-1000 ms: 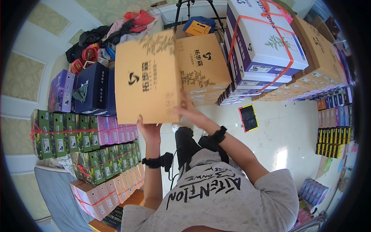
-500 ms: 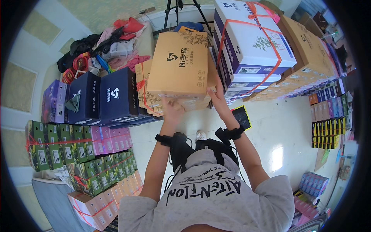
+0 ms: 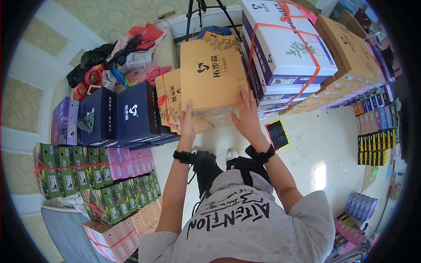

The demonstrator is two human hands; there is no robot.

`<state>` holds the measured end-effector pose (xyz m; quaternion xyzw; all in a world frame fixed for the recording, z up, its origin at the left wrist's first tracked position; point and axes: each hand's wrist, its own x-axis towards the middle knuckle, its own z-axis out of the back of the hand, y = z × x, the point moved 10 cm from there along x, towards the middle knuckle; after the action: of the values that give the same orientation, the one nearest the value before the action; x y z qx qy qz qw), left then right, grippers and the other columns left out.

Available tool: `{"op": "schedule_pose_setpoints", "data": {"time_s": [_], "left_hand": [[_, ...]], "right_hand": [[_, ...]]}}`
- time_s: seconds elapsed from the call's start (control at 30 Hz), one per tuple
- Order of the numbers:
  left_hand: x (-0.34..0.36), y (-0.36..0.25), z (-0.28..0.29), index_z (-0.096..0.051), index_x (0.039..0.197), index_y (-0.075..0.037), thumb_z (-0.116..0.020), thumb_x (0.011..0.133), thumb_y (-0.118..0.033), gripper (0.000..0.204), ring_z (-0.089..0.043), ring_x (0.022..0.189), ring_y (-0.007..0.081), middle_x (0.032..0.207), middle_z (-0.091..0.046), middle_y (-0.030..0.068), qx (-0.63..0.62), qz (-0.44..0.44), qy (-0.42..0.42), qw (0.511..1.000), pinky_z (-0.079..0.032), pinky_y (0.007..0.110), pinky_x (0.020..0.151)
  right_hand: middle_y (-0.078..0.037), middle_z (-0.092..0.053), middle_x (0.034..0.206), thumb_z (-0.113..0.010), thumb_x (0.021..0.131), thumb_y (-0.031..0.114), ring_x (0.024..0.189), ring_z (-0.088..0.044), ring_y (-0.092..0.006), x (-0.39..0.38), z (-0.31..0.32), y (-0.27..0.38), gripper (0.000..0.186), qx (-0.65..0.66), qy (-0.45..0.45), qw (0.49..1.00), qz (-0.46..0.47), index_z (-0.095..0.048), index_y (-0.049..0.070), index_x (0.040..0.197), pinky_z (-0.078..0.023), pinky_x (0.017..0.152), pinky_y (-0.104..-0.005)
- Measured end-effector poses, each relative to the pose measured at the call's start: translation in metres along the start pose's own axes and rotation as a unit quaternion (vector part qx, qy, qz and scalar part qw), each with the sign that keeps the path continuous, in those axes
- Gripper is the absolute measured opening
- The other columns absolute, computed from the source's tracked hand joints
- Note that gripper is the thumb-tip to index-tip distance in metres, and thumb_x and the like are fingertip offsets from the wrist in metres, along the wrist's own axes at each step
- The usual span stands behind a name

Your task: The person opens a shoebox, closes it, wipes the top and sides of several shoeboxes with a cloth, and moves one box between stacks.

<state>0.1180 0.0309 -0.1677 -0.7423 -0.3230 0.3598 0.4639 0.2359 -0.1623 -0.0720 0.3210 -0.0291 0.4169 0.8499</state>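
Observation:
A tan cardboard box (image 3: 209, 72) with dark print and a leaf pattern sits on top of a stack in front of me. My left hand (image 3: 187, 124) is upright against the box's near left corner, its fingers stretched out. My right hand (image 3: 247, 117) lies over the near right edge, fingers extended on the lid and thumb apart along the front face. Neither hand is wrapped round the box. Close beside it on the left is another tan box (image 3: 172, 87) tied with red string. The boxes under the top one are partly hidden.
Dark blue boxes (image 3: 139, 111) stand to the left, white boxes (image 3: 287, 57) bound with red string to the right. A tripod (image 3: 189, 17) and a heap of bags and cloth (image 3: 131, 57) are behind. A black panel with a yellow edge (image 3: 277, 133) lies on the floor.
My right hand has shifted from the box's right side onto its near right edge. My left hand has moved from the front face to the near left corner. The box sits slightly turned.

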Motion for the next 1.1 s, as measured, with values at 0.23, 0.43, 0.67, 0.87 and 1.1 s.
{"op": "schedule_pose_setpoints", "data": {"time_s": [0.23, 0.43, 0.67, 0.87, 1.1], "left_hand": [[-0.006, 0.006, -0.018, -0.036, 0.130, -0.014, -0.063, 0.081, -0.041, 0.062, -0.042, 0.078, 0.0082, 0.088, -0.047, -0.0010, 0.072, 0.042, 0.001, 0.997, -0.034, 0.025, 0.072], [-0.002, 0.004, -0.032, -0.031, 0.131, -0.014, -0.064, 0.079, -0.043, 0.068, -0.045, 0.092, 0.0099, 0.106, -0.049, 0.0013, 0.058, 0.020, 0.061, 0.996, -0.034, 0.026, 0.082], [-0.005, 0.004, -0.045, -0.026, 0.130, -0.001, -0.064, 0.081, -0.036, 0.072, -0.044, 0.113, 0.0206, 0.125, -0.043, 0.0122, 0.043, 0.035, 0.053, 0.997, -0.036, 0.034, 0.093], [0.004, 0.007, -0.041, -0.029, 0.129, 0.001, -0.064, 0.082, -0.032, 0.067, -0.045, 0.109, 0.0186, 0.122, -0.044, 0.0112, 0.029, 0.003, 0.011, 1.000, -0.039, 0.029, 0.089], [-0.006, 0.023, -0.019, -0.031, 0.130, -0.008, -0.059, 0.083, -0.043, 0.065, -0.044, 0.113, 0.0179, 0.126, -0.043, 0.0081, -0.030, 0.038, 0.052, 0.997, -0.037, 0.031, 0.092]], "right_hand": [[-0.021, -0.035, 0.134, -0.058, 0.072, 0.005, 0.127, -0.030, -0.0338, 0.029, 0.011, -0.015, 0.065, -0.107, -0.062, 0.992, 0.025, -0.031, -0.003, 0.130, -0.025, 0.104, -0.0458], [-0.025, -0.041, 0.125, -0.051, 0.071, -0.005, 0.119, -0.038, -0.0394, 0.053, 0.014, -0.016, 0.069, -0.155, -0.084, 0.984, 0.028, -0.029, 0.009, 0.135, -0.030, 0.099, -0.0464], [-0.028, -0.041, 0.122, -0.048, 0.072, -0.006, 0.115, -0.039, -0.0441, 0.058, 0.008, -0.024, 0.069, -0.175, -0.077, 0.981, 0.041, -0.031, 0.015, 0.135, -0.036, 0.094, -0.0472], [-0.028, -0.037, 0.127, -0.047, 0.075, -0.005, 0.119, -0.036, -0.0432, 0.063, -0.005, -0.025, 0.066, -0.205, -0.058, 0.976, 0.048, -0.032, 0.017, 0.135, -0.036, 0.095, -0.0464], [-0.029, -0.032, 0.130, -0.056, 0.071, -0.003, 0.121, -0.032, -0.0473, 0.057, -0.007, -0.027, 0.078, -0.240, -0.038, 0.970, 0.017, -0.026, 0.022, 0.138, -0.032, 0.099, -0.0492]]}}
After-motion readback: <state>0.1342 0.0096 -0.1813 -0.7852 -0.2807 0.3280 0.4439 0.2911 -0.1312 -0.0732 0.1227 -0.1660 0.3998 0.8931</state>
